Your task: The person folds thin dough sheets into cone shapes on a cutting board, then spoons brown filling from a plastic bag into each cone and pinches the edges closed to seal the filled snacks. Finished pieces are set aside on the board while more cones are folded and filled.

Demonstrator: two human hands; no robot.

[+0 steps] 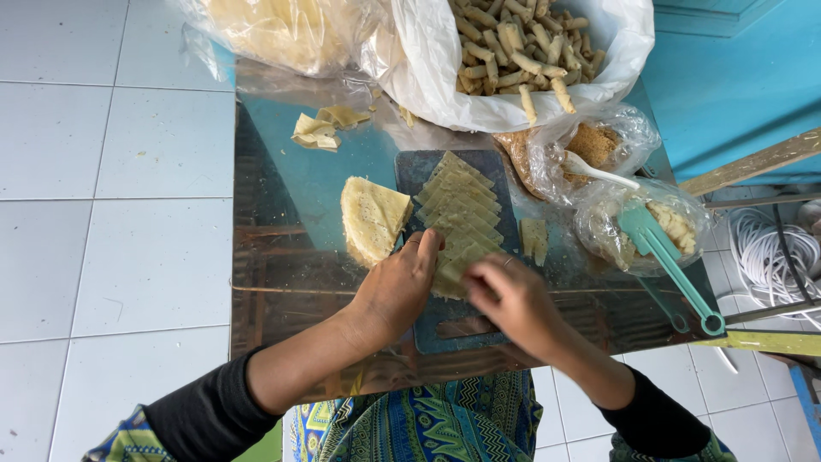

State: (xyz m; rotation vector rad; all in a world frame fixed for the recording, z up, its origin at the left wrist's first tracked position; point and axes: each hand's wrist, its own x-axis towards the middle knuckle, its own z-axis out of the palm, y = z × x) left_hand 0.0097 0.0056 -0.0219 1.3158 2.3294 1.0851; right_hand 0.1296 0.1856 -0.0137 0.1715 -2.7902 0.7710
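My left hand [400, 287] rests flat on the near end of the row of wrapper triangles [459, 224], fingers [425, 250] pressed together and laid on the lowest sheets; it pins them and grips nothing. My right hand [513, 301] sits just beside it on the same near end, fingers [479, 278] curled in towards the lowest triangle. The hand is blurred, so I cannot tell whether they pinch a sheet or only touch it.

The row lies directly ahead of both hands. Its long axis runs from my fingers away towards the far edge of the surface [282, 231], leaning slightly left. The triangles overlap like shingles on a dark cutting mat [505, 192]. Both hands reach the near end about equally; the far end is well apart from both.

Left of the mat lies a folded stack of wrappers [372, 218]. Near the far left corner lie loose wrapper scraps [323, 128]. Just right of the mat stand a small wrapper offcut [534, 239], a bag of brown crumb filling [590, 145] with a white spoon [599, 173], and a bag of pale filling [676, 222] with a teal utensil [667, 261]. At the far edge, a white bag [428, 77] holds finished rolls [513, 43].
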